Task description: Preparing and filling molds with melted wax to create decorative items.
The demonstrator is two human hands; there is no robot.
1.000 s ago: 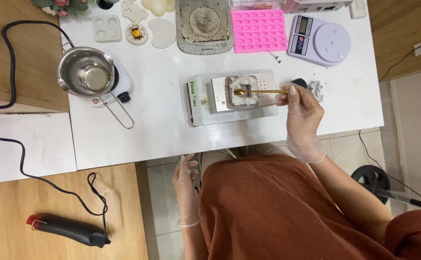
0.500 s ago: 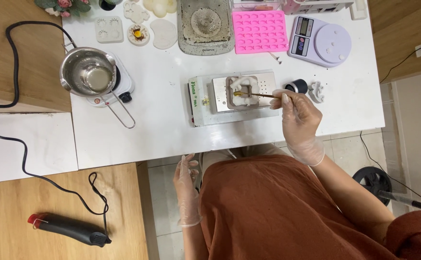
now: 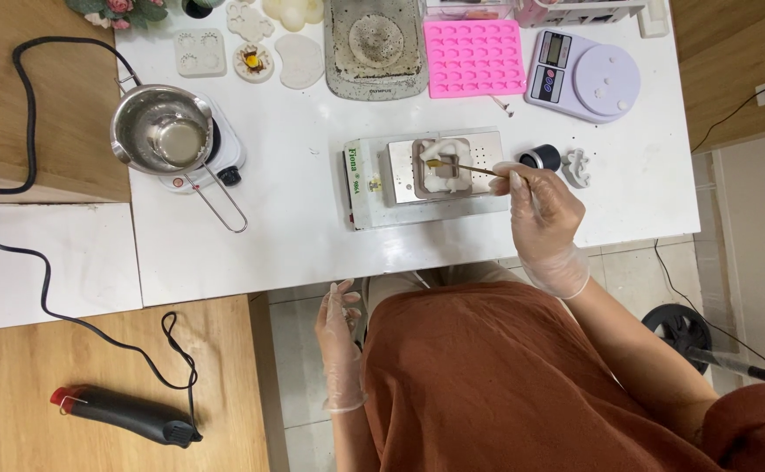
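I see the right hand (image 3: 542, 218) pinching a thin stick (image 3: 463, 168), tip in the white mould (image 3: 443, 166) on the hot plate (image 3: 487, 156). Left hand (image 3: 340, 341) hangs below the white table (image 3: 304, 227), fingers loosely spread.

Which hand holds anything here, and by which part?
The right hand pinches a thin stick at its near end. The left hand hangs empty below the table.

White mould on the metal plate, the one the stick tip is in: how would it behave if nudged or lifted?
The white mould looks soft and rubbery, so it would probably flex rather than crack. It sits flat and low on the metal plate, so tipping seems unlikely; sliding is possible. The right hand works the thin stick inside it, so any fill might spill if it bends.
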